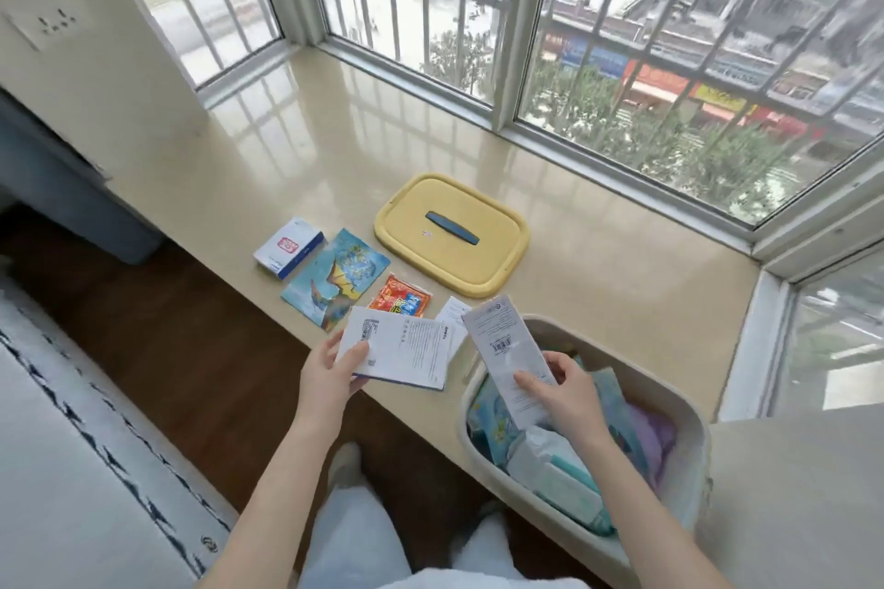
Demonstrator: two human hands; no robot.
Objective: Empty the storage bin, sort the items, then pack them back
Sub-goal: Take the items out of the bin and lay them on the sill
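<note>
Storage bin (689, 402) at sill edge, hands (330, 366) holding packets (402, 349)

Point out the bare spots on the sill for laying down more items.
Free: the sill behind the yellow lid, toward the windows, and right of the lid beyond the bin. Crowded: the front strip from the white box to the bin.

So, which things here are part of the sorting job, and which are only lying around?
Part of the job:
storage bin
yellow lid
white pack in left hand
white pack in right hand
blue card
red packet
small box

Only around:
wall socket
</note>
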